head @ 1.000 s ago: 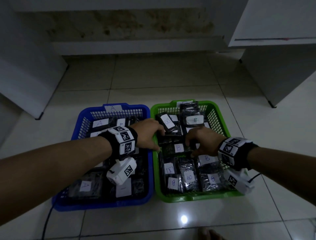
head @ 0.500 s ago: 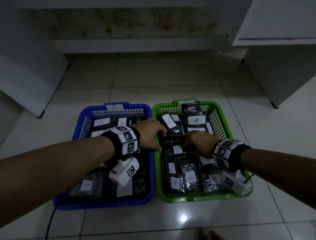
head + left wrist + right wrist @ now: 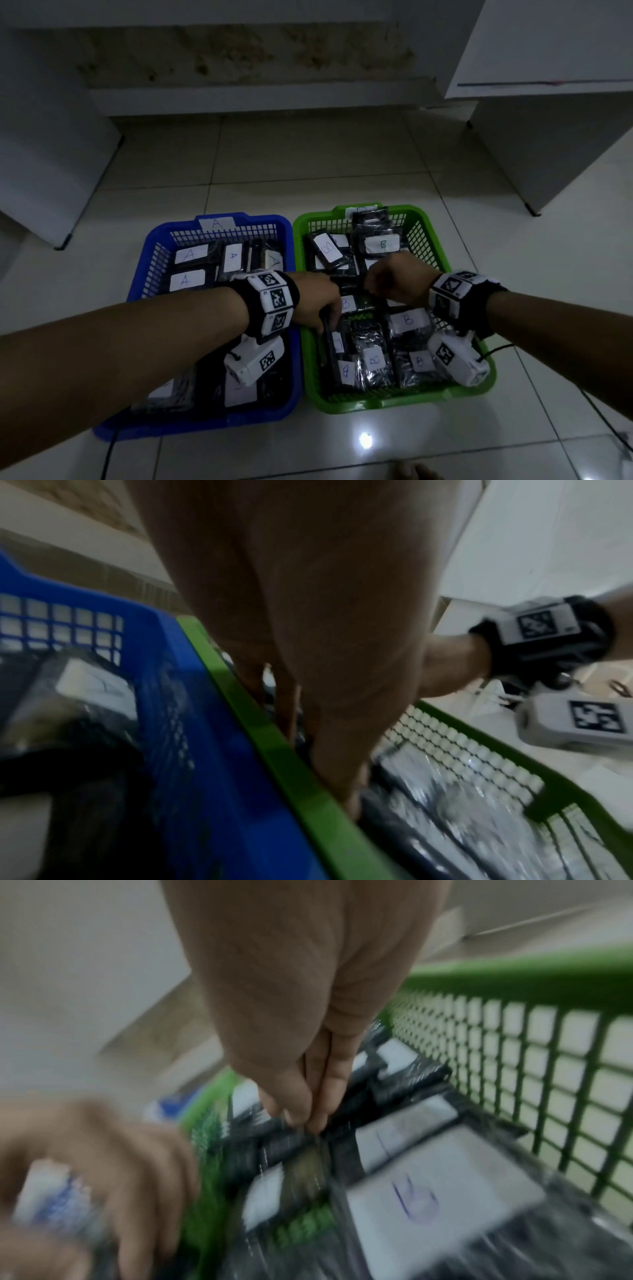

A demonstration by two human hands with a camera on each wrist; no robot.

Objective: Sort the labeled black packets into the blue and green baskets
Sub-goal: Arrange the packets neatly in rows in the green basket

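1. left hand (image 3: 317, 301) reaches across the shared rims into the green basket (image 3: 404, 401). fingers point down and are curled on a black packet (image 3: 330, 329) at the basket's 9 o'clock wall. that packet stands on edge, long axis running 12 to 6 in the head view.
2. right hand (image 3: 397, 282) is over the basket centre. in the right wrist view its fingertips (image 3: 310, 1118) press together on a dark packet edge; the view is too blurred to tell a pinch from a touch.
3. b-labelled packets (image 3: 409, 320) fill the green basket, mostly lying flat, labels up, long axes roughly 12 to 6.
4. blue basket (image 3: 150, 253) sits at 9 o'clock of the green one, rims touching, holding a-labelled packets (image 3: 186, 279) lying flat.
5. both baskets sit on a glossy tiled floor (image 3: 308, 164).
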